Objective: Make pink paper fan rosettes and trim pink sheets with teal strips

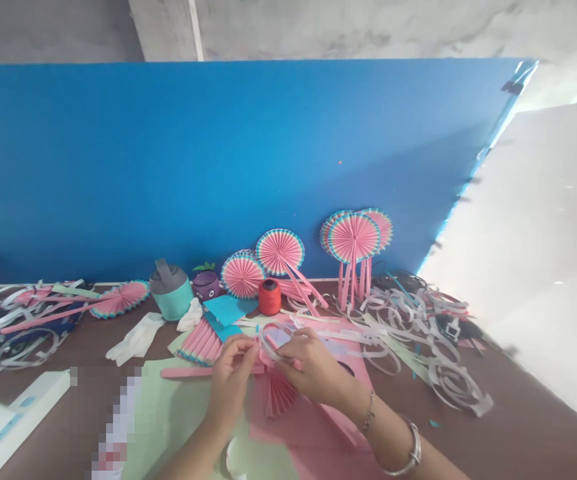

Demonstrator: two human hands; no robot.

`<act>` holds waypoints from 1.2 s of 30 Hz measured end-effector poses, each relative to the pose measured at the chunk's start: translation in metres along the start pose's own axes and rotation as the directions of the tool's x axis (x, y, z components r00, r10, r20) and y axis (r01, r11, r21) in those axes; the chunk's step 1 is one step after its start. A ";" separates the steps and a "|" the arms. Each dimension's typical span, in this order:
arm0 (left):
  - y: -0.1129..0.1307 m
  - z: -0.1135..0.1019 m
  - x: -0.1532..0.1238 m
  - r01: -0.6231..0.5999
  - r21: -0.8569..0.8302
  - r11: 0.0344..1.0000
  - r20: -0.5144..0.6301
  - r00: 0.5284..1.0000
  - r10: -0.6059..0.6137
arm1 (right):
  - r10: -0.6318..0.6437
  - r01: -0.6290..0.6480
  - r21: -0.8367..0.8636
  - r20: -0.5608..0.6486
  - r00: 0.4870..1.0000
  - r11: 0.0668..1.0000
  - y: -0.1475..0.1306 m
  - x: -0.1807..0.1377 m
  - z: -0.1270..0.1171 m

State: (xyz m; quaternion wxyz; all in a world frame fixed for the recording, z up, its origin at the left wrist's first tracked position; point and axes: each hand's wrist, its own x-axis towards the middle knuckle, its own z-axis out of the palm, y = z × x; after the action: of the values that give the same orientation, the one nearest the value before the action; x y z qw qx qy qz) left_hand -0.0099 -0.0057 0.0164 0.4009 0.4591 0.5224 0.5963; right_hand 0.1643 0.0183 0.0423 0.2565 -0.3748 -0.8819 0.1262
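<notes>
My right hand (313,367) grips a roll of tape (267,341), its pale ring standing between my two hands. Close by on the left, my left hand (232,373) is closed in a pinch at the roll's edge; whatever lies between thumb and finger is too small to make out. Below both hands, a pink pleated paper fan (281,395) lies partly spread, its upper part hidden by my fingers. One pink strip (185,373) reaches left from under my left hand, and another pink strip (339,427) slants down beneath my right wrist.
Pink paper (313,433) and green paper (168,413) cover the table's front. Behind stand finished round fans (354,237), a red thread spool (269,298), a teal cup (172,297) and a purple pot (206,285). Curled white strips (448,373) heap at right, before a blue partition (208,167).
</notes>
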 end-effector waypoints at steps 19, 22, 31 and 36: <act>0.000 -0.003 -0.003 -0.023 0.091 0.996 -0.028 0.999 0.025 | 0.039 -0.034 0.131 -0.036 0.999 0.991 0.005 0.003 -0.014; 0.000 -0.003 -0.003 -0.021 0.093 0.995 -0.025 0.999 0.023 | 0.005 0.000 0.109 -0.044 0.999 0.994 0.007 0.002 -0.014; -0.002 -0.003 -0.003 -0.030 0.086 0.996 -0.034 0.999 0.033 | -0.025 0.030 0.060 -0.082 0.996 0.998 0.008 0.002 -0.012; -0.003 -0.002 -0.006 -0.074 0.078 0.994 -0.041 0.996 0.078 | -0.002 0.008 0.038 -0.152 0.988 0.999 0.005 0.003 -0.013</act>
State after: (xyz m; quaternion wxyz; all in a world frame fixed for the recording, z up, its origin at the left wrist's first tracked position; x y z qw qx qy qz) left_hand -0.0107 -0.0116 0.0127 0.3486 0.4804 0.5357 0.6006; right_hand 0.1721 0.0245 0.0523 0.3306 -0.3760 -0.8582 0.1135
